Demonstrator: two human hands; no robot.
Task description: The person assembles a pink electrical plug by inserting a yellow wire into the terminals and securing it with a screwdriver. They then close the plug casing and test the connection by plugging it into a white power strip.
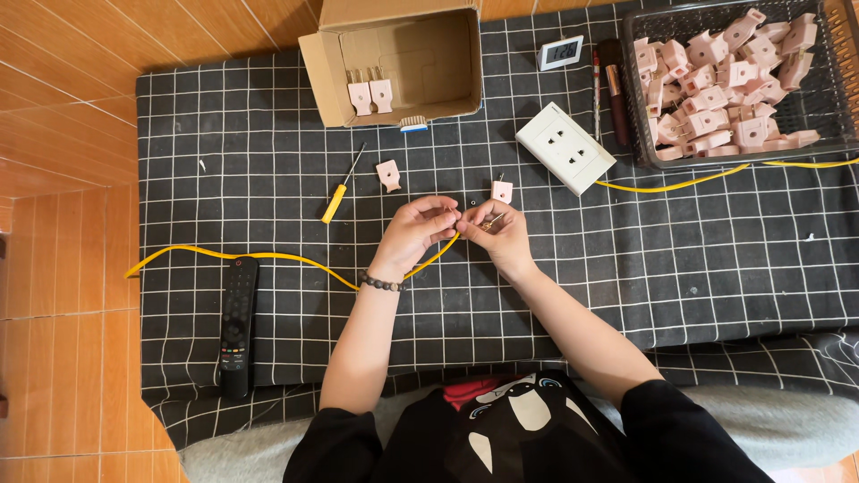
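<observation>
A cardboard box [400,63] is lying open at the back, holding two pink plugs [369,93]; farther right a dark basket [830,98] is sitting piled with pink plug parts [716,89]. On the checked cloth [268,161], a remote [238,326] and a yellow screwdriver [341,190] are lying left of the hands. The left hand [419,231] is pinching the yellow cable [268,257], its grip clenched on it; the right hand [503,231] is gripping the cable's end with small metal pieces. A white socket [565,147] is sitting beyond
</observation>
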